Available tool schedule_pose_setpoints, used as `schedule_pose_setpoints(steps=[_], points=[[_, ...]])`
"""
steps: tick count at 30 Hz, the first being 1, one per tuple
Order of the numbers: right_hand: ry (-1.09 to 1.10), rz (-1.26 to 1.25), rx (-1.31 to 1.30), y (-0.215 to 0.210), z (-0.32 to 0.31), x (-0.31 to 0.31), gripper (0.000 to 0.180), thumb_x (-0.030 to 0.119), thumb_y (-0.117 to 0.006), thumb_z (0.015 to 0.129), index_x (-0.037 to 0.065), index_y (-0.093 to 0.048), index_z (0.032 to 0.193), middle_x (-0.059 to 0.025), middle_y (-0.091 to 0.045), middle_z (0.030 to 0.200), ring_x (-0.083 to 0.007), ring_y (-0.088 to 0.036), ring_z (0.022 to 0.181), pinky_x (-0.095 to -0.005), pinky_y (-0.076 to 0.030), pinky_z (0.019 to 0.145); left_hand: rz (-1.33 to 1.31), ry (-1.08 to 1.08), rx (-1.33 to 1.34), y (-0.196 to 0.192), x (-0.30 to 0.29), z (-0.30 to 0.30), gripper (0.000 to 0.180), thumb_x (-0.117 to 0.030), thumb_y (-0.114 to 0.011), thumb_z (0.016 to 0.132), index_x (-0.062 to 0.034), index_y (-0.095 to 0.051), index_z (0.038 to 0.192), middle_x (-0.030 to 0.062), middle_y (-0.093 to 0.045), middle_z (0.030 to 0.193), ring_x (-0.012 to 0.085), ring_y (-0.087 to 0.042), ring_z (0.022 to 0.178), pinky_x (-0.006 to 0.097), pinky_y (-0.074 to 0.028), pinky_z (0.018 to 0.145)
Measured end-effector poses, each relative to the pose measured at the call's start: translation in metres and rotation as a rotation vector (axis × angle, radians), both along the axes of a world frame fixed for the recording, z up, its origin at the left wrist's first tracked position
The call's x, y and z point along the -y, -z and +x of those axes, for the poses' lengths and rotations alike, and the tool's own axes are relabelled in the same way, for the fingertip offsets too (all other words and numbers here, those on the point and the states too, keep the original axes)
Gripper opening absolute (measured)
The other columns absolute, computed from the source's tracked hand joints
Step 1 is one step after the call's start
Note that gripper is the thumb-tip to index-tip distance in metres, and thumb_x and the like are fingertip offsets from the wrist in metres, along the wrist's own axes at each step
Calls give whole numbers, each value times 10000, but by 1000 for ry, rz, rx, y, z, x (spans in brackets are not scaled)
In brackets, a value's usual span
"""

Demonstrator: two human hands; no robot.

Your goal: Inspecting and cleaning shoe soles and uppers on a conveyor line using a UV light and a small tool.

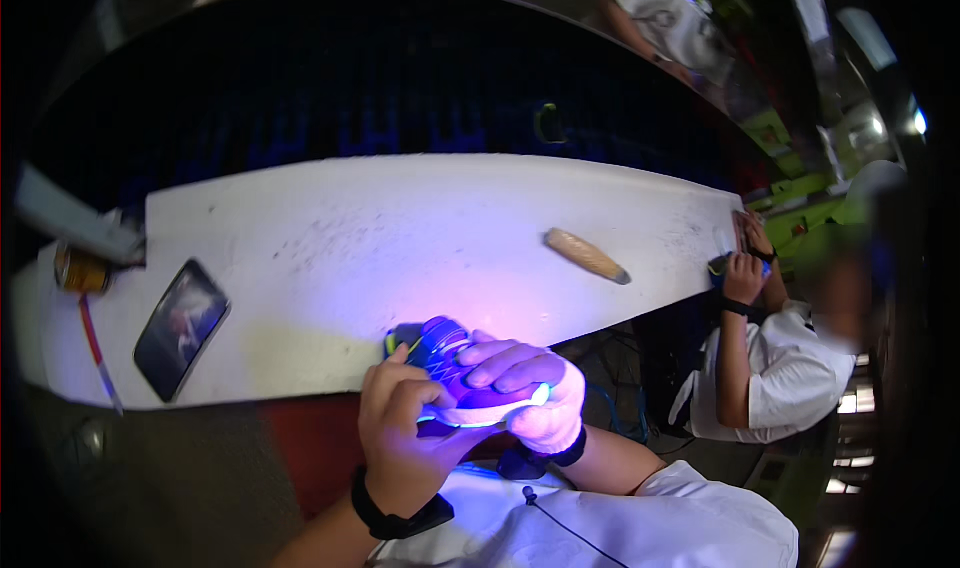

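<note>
Both my hands are on a dark sneaker with crossed lacing and a pale sole, strongly lit by violet light, just off the table's near edge. My left hand grips its near left side, thumb and fingers bent around the sole. Across the upper, my right hand is closed with its fingers laid over the top. A dark piece with yellow-green trim shows just behind my left fingertips; whether it belongs to the same shoe I cannot tell.
On the white table are a tan wrapped, rod-like object, a phone, a red-and-white stick and a yellowish can. A co-worker handles a dark blue item at the right end. Beyond the table runs a dark surface.
</note>
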State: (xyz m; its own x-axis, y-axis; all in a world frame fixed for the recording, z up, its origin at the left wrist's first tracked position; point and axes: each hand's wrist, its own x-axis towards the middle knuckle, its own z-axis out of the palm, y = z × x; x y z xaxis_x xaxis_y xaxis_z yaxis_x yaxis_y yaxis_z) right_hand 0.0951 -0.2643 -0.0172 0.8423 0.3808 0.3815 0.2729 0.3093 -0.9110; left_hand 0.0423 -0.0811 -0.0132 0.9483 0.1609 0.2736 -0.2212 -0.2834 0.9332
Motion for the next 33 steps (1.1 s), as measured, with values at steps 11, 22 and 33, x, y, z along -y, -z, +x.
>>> schedule_pose_setpoints(steps=[11, 22, 33], points=[[159, -183, -753, 30, 31, -5, 510, 451, -587, 1084, -6, -668, 1296, -162, -765, 1051, -225, -740, 1000, -327, -567, 903, -33, 213, -275, -36, -77, -9, 743, 81, -836, 778, 37, -571, 1471, 210, -581, 1502, 314, -555, 1378, 407, -425, 1185], [105, -579, 860, -43, 76, -71, 577, 471, -868, 783, 81, -711, 1179, -118, -584, 1221, -271, -594, 1149, -423, -518, 976, 395, 57, 46, -43, -61, 49, 834, -313, -1051, 583, -6, -632, 1235, 177, -747, 1136, 323, -714, 1052, 404, -563, 955], [-323, -81, -302, -35, 97, -122, 205, 239, -640, 1059, 35, -648, 1035, 26, -560, 925, -70, -489, 878, -266, -455, 828, 141, -28, -360, -33, -91, 42, 636, -312, -1022, 676, 16, -691, 1108, 147, -789, 980, 250, -778, 893, 366, -606, 830]])
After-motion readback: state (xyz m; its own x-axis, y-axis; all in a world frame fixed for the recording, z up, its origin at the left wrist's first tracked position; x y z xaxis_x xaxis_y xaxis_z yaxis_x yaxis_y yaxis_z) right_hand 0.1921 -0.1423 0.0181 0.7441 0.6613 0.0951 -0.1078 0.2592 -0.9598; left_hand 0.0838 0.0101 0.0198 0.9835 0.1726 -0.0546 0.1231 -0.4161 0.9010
